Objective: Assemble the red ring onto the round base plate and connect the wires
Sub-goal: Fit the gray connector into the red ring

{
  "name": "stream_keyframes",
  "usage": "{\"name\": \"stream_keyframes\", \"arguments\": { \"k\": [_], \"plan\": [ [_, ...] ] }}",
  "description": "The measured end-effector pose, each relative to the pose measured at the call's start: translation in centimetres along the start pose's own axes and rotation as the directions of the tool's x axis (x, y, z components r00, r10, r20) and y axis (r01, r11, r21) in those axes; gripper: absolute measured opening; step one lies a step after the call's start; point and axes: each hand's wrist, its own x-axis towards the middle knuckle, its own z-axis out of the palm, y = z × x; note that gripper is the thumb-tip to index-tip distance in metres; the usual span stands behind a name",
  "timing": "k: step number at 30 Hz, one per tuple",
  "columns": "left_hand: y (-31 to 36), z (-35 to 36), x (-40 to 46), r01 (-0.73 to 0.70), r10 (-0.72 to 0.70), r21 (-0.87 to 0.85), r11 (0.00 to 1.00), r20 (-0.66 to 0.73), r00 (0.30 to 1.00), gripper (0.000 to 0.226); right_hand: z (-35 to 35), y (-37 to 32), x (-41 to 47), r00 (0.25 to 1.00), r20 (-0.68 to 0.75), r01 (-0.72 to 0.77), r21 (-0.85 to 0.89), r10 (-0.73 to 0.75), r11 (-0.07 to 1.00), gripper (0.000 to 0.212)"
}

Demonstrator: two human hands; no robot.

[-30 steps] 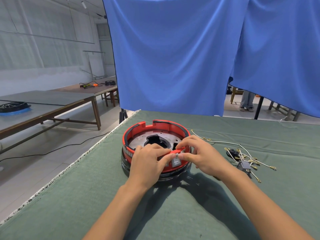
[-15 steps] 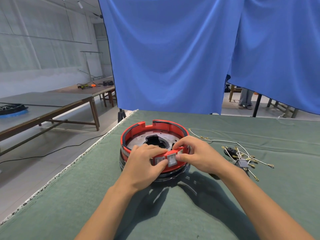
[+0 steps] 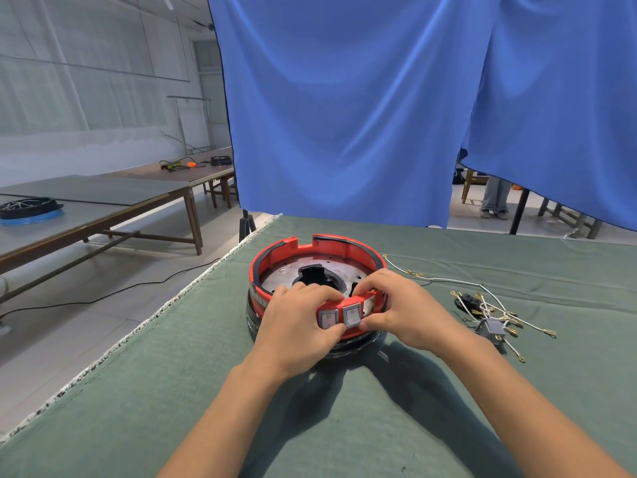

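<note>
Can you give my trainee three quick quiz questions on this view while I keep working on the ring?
1. True or false: both hands are on the near side of the red ring.
2. How many grey rocker switches show in the ring's near wall?
A. one B. two C. four
3. Fill in: the loose wires lie on the green cloth to the ____ of the ring.

Key
1. True. The left hand and the right hand both hold the near wall, fingers curled over its rim by the switches.
2. B. Two sit side by side between the hands.
3. Right, apart from the ring and untouched by either hand.
</note>
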Motion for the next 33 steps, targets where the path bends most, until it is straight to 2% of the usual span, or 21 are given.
{"name": "stream_keyframes", "arguments": {
  "k": [8, 11, 16, 26, 30, 33],
  "plan": [
    [-0.2, 0.2, 0.0, 0.016, -0.016, -0.035, 0.999, 0.006, 1.000, 0.036, 0.1, 0.1, 0.0, 1.000, -0.010, 0.002, 0.012, -0.001, 1.000, 0.034],
    [-0.2, 0.2, 0.1, 0.023, -0.025, -0.094, 0.995, -0.018, 1.000, 0.030, -0.1, 0.2, 0.0, 1.000, -0.007, 0.018, 0.067, -0.017, 0.998, 0.027],
    [0.1, 0.6, 0.3, 0.026, -0.027, -0.024, 0.999, -0.056, 0.998, 0.024, -0.6, 0.1, -0.1, 1.000, -0.010, 0.023, 0.149, -0.022, 0.988, 0.008],
    [0.5, 0.6, 0.0, 0.002, -0.003, -0.025, 1.000, -0.057, 0.998, 0.025, -0.1, 0.5, -0.1, 0.997, -0.080, 0.020, 0.226, -0.002, 0.974, 0.009],
    [2.1, 1.3, -0.3, 0.010, -0.006, 0.033, 0.999, -0.135, 0.991, 0.022, 0.6, 0.6, -0.6, 0.990, -0.141, 0.015, 0.169, 0.009, 0.985, 0.012],
    [3.1, 1.7, -0.2, 0.035, -0.024, 0.083, 0.996, -0.134, 0.991, 0.023, 1.1, 0.3, -1.5, 0.987, -0.157, 0.011, 0.116, 0.008, 0.993, 0.021]
  ]
}}
